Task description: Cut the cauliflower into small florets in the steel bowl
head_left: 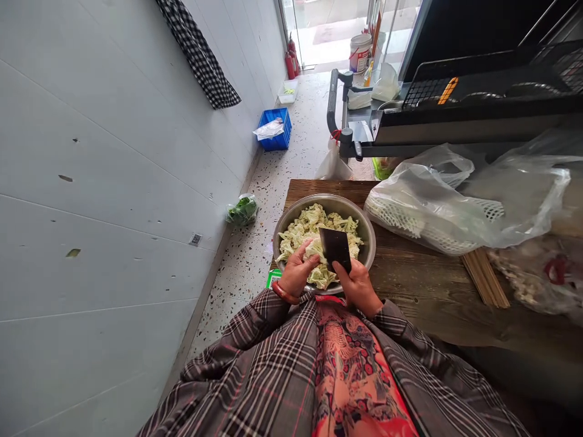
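A metal bowl full of cauliflower florets stands at the near left end of the wooden table. Over the bowl, my left hand is closed around a piece of cauliflower. My right hand grips a cleaver with a dark, broad blade. The blade is raised beside the cauliflower piece, above the florets. The cleaver's handle is mostly hidden in my fingers. A reddish bangle circles my left wrist.
Right of the bowl on the wooden table lie a clear plastic bag with white foam netting and wooden sticks. A dark cart stands beyond. Bagged greens and a blue crate sit on the floor by the wall.
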A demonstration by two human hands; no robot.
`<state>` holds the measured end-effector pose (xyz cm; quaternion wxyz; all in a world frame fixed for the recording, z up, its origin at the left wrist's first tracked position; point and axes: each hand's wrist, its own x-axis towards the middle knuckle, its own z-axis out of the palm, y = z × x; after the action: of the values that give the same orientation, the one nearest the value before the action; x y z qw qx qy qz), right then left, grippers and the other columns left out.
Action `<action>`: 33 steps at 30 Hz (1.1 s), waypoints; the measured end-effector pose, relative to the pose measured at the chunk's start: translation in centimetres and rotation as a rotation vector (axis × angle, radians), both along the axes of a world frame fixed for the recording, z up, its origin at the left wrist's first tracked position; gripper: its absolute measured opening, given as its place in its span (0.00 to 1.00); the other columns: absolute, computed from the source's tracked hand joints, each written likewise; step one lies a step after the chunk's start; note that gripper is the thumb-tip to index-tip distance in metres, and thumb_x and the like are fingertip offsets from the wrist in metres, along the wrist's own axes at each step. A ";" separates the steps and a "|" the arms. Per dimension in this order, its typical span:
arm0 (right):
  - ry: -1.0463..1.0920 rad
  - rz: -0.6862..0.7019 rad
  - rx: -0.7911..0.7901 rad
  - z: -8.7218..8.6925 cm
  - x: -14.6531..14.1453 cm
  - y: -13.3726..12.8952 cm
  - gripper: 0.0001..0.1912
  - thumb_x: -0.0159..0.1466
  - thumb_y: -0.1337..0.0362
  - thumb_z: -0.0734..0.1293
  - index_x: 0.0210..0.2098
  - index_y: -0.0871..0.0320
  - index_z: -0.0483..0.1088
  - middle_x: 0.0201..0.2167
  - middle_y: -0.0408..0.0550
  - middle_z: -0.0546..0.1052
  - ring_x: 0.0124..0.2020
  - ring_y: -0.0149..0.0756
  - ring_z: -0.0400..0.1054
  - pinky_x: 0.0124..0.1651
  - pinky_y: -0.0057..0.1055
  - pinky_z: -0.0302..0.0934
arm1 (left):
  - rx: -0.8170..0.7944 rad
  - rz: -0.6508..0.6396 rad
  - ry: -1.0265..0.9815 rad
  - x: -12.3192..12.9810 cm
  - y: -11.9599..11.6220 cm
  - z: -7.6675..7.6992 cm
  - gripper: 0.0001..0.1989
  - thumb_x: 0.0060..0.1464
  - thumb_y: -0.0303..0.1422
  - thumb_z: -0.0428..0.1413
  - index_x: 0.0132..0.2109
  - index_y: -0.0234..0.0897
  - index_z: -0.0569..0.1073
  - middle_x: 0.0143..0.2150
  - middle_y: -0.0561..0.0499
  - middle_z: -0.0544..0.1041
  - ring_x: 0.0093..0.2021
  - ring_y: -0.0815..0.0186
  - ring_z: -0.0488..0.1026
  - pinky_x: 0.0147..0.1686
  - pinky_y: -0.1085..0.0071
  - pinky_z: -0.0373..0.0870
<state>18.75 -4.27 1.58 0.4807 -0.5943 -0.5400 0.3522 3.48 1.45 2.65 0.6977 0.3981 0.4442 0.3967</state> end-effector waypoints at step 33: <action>-0.021 0.130 0.035 0.5 1.9 1.6 0.16 0.66 0.54 0.60 0.29 0.58 0.69 0.24 0.44 0.70 0.26 0.34 0.65 0.31 0.31 0.64 | 0.059 -0.117 0.099 -3.0 1.6 0.3 0.26 0.44 0.39 0.65 0.49 0.34 0.68 0.41 0.48 0.76 0.35 0.67 0.74 0.31 0.74 0.70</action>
<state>20.69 -2.71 2.11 0.4613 -0.5531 -0.5885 0.3672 0.46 3.03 2.96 0.6846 0.4632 0.4423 0.3480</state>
